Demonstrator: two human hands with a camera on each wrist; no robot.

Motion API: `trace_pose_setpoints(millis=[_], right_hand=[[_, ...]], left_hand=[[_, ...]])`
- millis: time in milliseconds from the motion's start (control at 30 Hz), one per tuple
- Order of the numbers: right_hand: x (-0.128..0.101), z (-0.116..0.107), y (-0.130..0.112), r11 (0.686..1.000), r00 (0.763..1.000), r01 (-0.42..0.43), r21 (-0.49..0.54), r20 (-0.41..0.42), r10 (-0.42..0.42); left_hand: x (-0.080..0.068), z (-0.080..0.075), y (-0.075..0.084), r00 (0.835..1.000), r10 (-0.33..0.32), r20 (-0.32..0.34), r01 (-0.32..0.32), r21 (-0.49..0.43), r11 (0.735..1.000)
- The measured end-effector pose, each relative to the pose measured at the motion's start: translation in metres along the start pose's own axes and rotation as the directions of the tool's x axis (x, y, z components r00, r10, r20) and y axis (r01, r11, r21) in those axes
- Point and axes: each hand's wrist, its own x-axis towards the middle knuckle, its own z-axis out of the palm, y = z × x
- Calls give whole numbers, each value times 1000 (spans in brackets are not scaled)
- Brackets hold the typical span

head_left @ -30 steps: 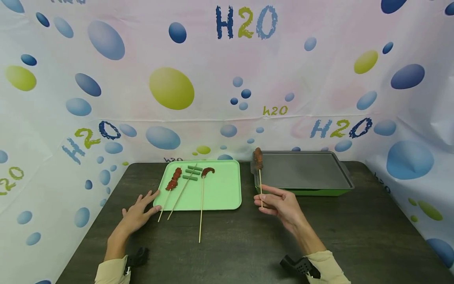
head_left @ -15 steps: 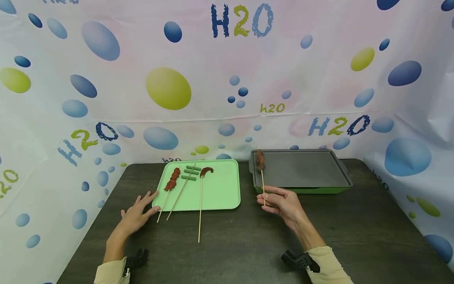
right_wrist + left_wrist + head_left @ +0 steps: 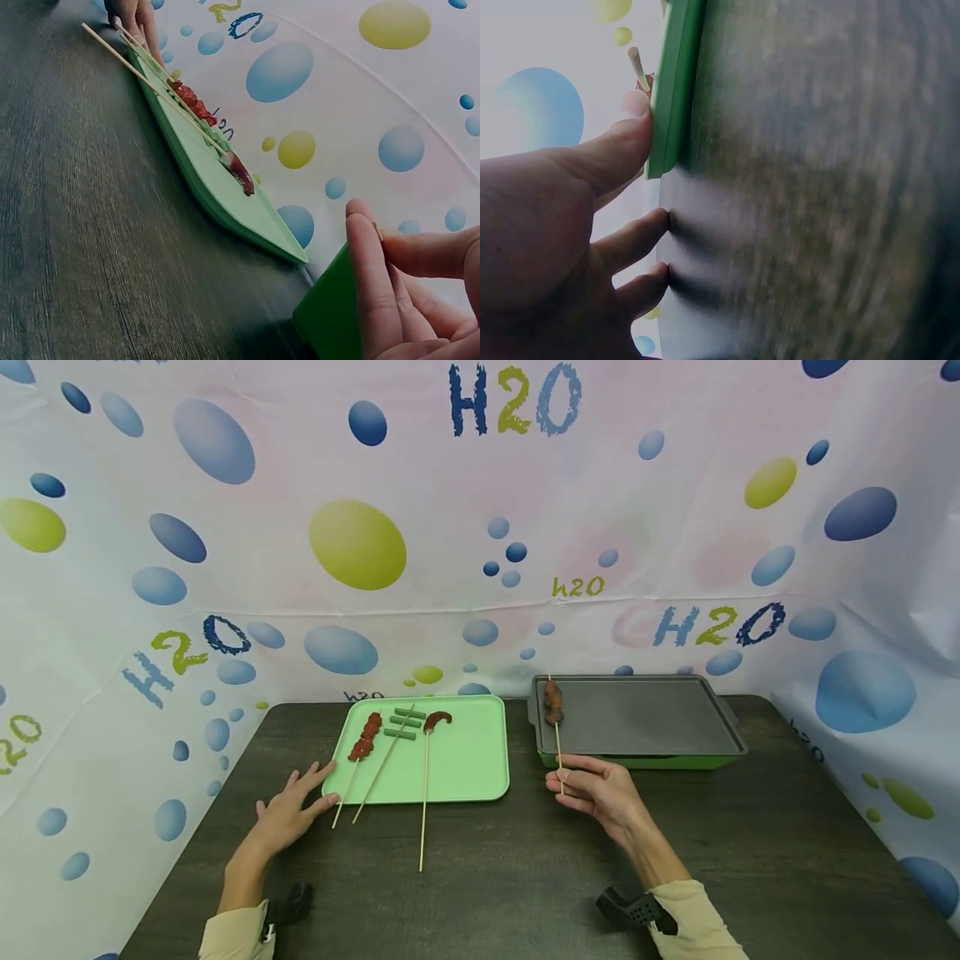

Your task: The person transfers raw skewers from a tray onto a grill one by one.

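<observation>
My right hand [image 3: 600, 789] pinches the lower stick of a skewer of brown meat [image 3: 553, 703] between thumb and fingers. Its meat end overlaps the left side of the grey griddle plate [image 3: 645, 718] in the head view. In the right wrist view only a bit of the stick shows between the fingertips [image 3: 360, 217]. My left hand [image 3: 288, 814], fingers spread, rests at the left corner of the light green tray [image 3: 472, 764], its thumb [image 3: 634, 124] against the rim. On the tray lie a red meat skewer [image 3: 365, 739], a skewer of green pieces [image 3: 402, 722] and a dark red tentacle skewer [image 3: 438, 720].
The griddle has a green base [image 3: 675, 763] and stands at the back right of the dark wooden table [image 3: 480, 893]. Skewer sticks jut over the tray's front edge. Behind the table hangs a curtain [image 3: 435, 468] printed with bubbles.
My right hand has shifted slightly right, carrying the brown meat skewer farther over the griddle's left side, and its meat end has dropped lower in view. My left hand stays at the tray.
</observation>
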Motion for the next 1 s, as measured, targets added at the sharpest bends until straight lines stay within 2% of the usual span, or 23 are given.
trace_pose_setpoints(millis=[133,267,367,433,467,533,600,667,700,733,767,900,1000], right_hand=[[0,1,-1,1000,1000,2,7,8,-2],[0,1,-3,999,1000,8,-36,14,-8],[-1,0,-6,990,1000,29,-141,17,-26],[-3,-1,-9,967,998,59,-247,19,-56],[-5,-2,-12,949,997,80,-305,18,-79],[-9,-3,-18,884,989,140,-446,19,-147],[-15,-4,-26,781,971,200,-592,12,-240],[-22,-3,-32,685,946,236,-689,2,-324],[-25,-1,-35,652,934,248,-716,-1,-356],[-27,0,-38,640,927,259,-723,-1,-376],[-29,2,-39,646,922,275,-712,6,-386],[-32,13,-41,762,934,328,-558,69,-351],[-33,23,-38,825,941,337,-453,131,-312]], left_hand=[[0,-1,-2,1000,8,-8,-8,2,1000],[-1,-2,-3,1000,14,-19,-14,4,1000],[-1,-2,-2,1000,16,-21,-16,9,1000],[-1,-3,-1,1000,15,-17,-14,15,1000],[-1,-3,0,1000,13,-16,-13,18,1000],[-1,-3,1,1000,8,-10,-8,21,1000],[-1,-3,3,1000,-1,-2,1,25,1000],[-1,-4,3,1000,-6,2,6,26,1000],[-1,-4,3,1000,-9,4,9,30,1000],[-1,-4,4,1000,-12,4,12,32,999],[-1,-4,4,1000,-14,4,14,35,999],[0,-2,2,1000,-23,4,23,36,999],[2,-1,1,1000,-19,8,19,28,999]])
